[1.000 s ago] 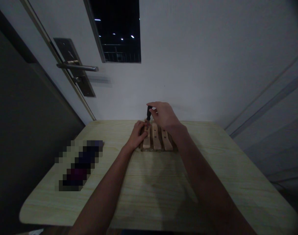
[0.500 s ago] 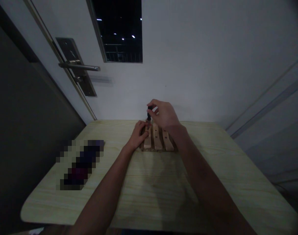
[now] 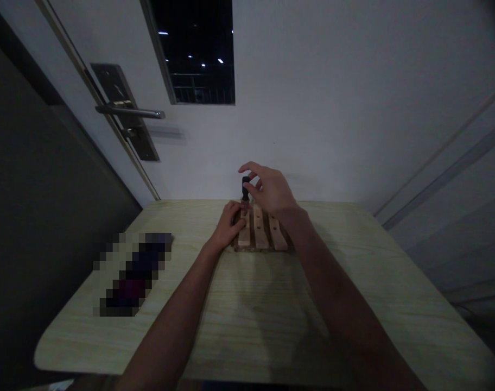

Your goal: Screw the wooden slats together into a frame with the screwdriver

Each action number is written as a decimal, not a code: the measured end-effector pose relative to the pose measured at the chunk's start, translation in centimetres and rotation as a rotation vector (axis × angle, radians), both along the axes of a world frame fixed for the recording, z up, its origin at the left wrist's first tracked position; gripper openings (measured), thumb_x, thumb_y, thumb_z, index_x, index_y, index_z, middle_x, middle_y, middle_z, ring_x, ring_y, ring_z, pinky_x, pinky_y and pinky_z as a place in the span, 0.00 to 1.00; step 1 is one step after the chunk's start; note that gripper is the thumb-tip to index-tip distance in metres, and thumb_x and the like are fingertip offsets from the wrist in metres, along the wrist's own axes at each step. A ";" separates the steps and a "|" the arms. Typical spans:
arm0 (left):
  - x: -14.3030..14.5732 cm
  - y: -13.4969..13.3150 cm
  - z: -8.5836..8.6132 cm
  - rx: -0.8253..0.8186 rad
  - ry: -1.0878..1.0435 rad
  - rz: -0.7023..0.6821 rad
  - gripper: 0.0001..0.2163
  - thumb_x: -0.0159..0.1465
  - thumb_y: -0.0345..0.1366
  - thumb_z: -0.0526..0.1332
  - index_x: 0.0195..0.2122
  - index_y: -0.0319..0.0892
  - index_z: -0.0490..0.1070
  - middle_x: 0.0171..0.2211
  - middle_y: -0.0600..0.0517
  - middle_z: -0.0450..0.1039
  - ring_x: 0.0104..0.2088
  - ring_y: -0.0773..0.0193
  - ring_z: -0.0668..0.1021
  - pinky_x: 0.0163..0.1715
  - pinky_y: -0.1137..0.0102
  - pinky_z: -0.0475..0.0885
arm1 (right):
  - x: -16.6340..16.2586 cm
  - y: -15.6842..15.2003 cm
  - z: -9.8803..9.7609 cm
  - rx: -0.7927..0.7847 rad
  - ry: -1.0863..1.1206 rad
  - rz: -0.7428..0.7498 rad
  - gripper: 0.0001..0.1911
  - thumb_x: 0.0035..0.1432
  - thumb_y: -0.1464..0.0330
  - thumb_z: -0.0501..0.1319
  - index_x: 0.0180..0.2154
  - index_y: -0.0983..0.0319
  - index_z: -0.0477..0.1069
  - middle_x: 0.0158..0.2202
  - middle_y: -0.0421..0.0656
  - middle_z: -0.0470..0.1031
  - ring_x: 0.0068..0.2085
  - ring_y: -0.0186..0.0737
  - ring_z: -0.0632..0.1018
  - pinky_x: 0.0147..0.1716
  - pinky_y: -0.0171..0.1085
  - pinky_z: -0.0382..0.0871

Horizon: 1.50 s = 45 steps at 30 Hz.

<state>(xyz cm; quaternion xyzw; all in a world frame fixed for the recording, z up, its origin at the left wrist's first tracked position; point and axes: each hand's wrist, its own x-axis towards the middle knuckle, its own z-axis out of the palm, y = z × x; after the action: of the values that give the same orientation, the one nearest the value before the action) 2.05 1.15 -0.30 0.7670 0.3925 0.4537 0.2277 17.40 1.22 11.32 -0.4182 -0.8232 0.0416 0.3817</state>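
Note:
A small dark-handled screwdriver [image 3: 246, 187] stands nearly upright over the far end of the left wooden strip [image 3: 244, 234]. My right hand [image 3: 272, 187] has its thumb and a bent finger at the handle, with the index finger lifted off above it. My left hand [image 3: 228, 224] grips that left strip, thumb on the near side and fingers on the far side. Beside it lie a middle wooden strip [image 3: 260, 236] and a right wooden strip [image 3: 278, 239], both with dark holes. All three rest on a brownish base [image 3: 251, 250]. The screwdriver's tip is too small to make out.
The pale wood-grain table [image 3: 239, 304] meets a white door [image 3: 332, 108] at its back edge. A lever handle [image 3: 129, 111] and a dark window [image 3: 198, 54] are on the door. At the left of the table lies a pixelated dark object [image 3: 139, 274].
My right index finger has risen off the screwdriver handle and stretched out. The thumb stays at the handle. My left hand keeps its place on the strip.

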 end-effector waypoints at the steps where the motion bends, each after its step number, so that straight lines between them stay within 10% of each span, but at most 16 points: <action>1: 0.0 0.0 0.0 0.003 0.001 0.000 0.11 0.55 0.33 0.54 0.41 0.43 0.65 0.41 0.49 0.62 0.46 0.57 0.66 0.50 0.61 0.62 | 0.0 0.0 0.0 0.003 -0.011 0.004 0.14 0.55 0.73 0.56 0.44 0.58 0.68 0.37 0.41 0.73 0.35 0.36 0.73 0.38 0.36 0.64; 27: -0.1 0.0 0.0 0.017 0.013 -0.006 0.11 0.56 0.34 0.54 0.42 0.43 0.65 0.41 0.49 0.63 0.46 0.58 0.66 0.50 0.62 0.62 | -0.2 0.2 -0.2 -0.007 0.016 -0.014 0.04 0.54 0.68 0.59 0.33 0.62 0.67 0.34 0.42 0.73 0.31 0.34 0.72 0.34 0.35 0.64; 45: -0.1 0.1 -0.2 0.030 0.013 -0.006 0.11 0.57 0.35 0.54 0.42 0.43 0.64 0.42 0.49 0.63 0.46 0.58 0.66 0.50 0.61 0.62 | -0.3 0.3 -0.4 -0.056 0.009 -0.021 0.17 0.55 0.75 0.54 0.47 0.63 0.72 0.40 0.46 0.77 0.35 0.38 0.77 0.37 0.39 0.71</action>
<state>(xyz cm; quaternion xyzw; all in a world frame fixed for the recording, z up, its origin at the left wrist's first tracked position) 1.95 1.27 -0.54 0.7744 0.3849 0.4538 0.2150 17.07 1.53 10.95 -0.4369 -0.8158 0.0624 0.3738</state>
